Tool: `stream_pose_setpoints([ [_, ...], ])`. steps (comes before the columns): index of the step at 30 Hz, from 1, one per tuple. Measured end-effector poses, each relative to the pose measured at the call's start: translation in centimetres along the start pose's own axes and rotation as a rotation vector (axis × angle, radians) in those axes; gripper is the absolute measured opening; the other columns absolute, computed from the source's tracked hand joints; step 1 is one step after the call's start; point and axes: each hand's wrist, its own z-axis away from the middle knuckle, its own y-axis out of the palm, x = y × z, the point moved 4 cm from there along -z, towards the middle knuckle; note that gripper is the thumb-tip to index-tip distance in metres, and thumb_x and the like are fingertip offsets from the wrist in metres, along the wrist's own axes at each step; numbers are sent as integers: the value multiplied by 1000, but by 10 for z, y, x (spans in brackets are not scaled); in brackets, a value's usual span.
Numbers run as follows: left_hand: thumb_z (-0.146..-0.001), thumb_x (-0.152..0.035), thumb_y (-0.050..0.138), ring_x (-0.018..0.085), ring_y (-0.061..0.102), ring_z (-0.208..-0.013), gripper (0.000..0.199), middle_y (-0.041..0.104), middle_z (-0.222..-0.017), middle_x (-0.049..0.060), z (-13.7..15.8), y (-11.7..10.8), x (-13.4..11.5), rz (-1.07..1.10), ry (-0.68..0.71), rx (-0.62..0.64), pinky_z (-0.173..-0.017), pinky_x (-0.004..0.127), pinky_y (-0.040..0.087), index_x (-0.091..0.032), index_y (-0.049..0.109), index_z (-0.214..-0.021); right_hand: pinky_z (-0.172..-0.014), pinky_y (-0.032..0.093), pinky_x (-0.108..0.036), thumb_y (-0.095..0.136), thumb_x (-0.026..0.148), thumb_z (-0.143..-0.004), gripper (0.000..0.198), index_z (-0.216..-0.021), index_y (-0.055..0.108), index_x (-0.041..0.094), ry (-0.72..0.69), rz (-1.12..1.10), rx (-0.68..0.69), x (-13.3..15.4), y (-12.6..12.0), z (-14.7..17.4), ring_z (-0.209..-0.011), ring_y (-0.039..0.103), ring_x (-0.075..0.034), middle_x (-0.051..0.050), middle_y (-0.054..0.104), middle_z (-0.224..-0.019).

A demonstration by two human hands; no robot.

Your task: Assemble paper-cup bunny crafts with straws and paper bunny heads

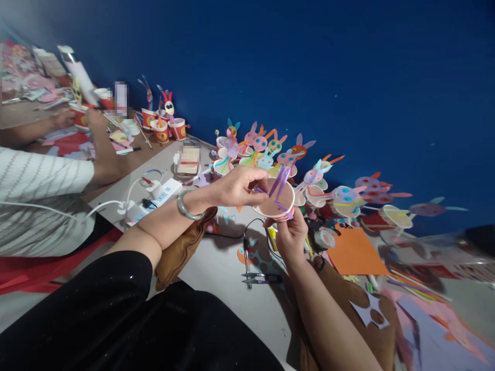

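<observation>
My right hand (292,237) grips a paper cup (286,198) from below and the side, its mouth tilted toward me. At the cup's rim, the fingers of my left hand (247,186) are closed on a folded purple strip (279,184), part of which lies inside the cup. The fingertips partly hide where the strip meets the cup. Just behind stand several paper cups with paper rabbit heads (313,175) on coloured strips. On the table below lie thread snips (263,279) and a patterned paper cutout (265,257).
A power strip (154,202) with white cables and a brown pouch (185,250) are at left. Orange paper (358,250) and paper scraps (436,319) lie at right. At far left, a co-worker's hands (96,118) are by a red cup (80,117). A blue wall (309,67) rises behind.
</observation>
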Motion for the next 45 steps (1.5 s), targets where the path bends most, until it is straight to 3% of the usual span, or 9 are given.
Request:
stream_pose_setpoints([
  [4, -88, -30, 75, 11, 63, -71, 16, 73, -80, 4, 1, 1, -6, -48, -30, 29, -61, 23, 47, -15, 68, -85, -52, 52, -26, 66, 41, -97, 20, -88, 59, 24, -15, 14, -22, -1, 0, 0, -49, 65, -13, 4, 68, -61],
  [8, -87, -35, 81, 16, 72, -86, 21, 79, -95, 9, 1, 0, -12, -85, -30, 39, -73, 26, 56, -16, 75, -94, -50, 50, -26, 67, 44, -96, 24, -87, 59, 23, 17, -8, 2, -1, 2, -1, -48, 64, -14, 4, 68, -60],
  [12, -87, -24, 79, 19, 75, -105, 12, 80, -114, 11, 1, -1, -12, -79, -19, 23, -88, 27, 59, -18, 79, -98, -52, 51, -26, 67, 46, -97, 26, -87, 58, 23, 42, -12, 28, -2, 3, -1, -49, 64, -14, 4, 68, -58],
  [19, -93, -19, 67, 14, 73, -92, 12, 77, -102, 8, 3, 9, -10, 23, -52, 130, -82, 25, 59, -18, 79, -97, -51, 52, -26, 71, 48, -94, 27, -92, 63, 23, 48, 2, 49, -5, 4, 0, -50, 65, -14, 3, 68, -62],
  [24, -85, -8, 62, 14, 69, -86, 16, 75, -96, 6, 6, 8, -10, -143, -81, 110, -76, 27, 55, -17, 75, -88, -50, 50, -26, 70, 55, -93, 35, -85, 60, 23, 82, 4, 106, -7, 5, -2, -49, 64, -14, 3, 66, -59],
  [27, -86, -16, 65, 14, 66, -79, 8, 73, -94, 7, 6, 8, -8, -250, -96, 81, -69, 27, 53, -16, 72, -82, -50, 50, -25, 72, 54, -92, 34, -84, 60, 23, 90, 11, 80, -8, 4, -3, -48, 63, -13, 4, 67, -58],
  [30, -91, -24, 64, 15, 64, -77, 15, 71, -93, 9, 6, 10, -7, -330, -80, 68, -69, 29, 52, -16, 67, -79, -52, 51, -25, 71, 53, -93, 32, -87, 62, 22, 105, 13, 52, -8, 2, -3, -47, 62, -13, 4, 66, -57],
  [36, -100, -21, 55, 21, 70, -106, 17, 73, -115, 15, 5, 11, -11, -332, 33, 43, -94, 35, 57, -14, 67, -108, -48, 51, -25, 74, 53, -90, 34, -88, 59, 23, 149, -75, -14, -13, 0, -7, -45, 62, -13, 6, 64, -59],
  [45, -101, -23, 61, 25, 68, -128, 16, 67, -141, 18, 8, 8, -9, -463, 92, -44, -104, 40, 59, -16, 68, -89, -50, 51, -26, 72, 53, -92, 32, -89, 60, 23, 164, -60, -5, -14, 0, -7, -47, 63, -13, 5, 65, -59],
])
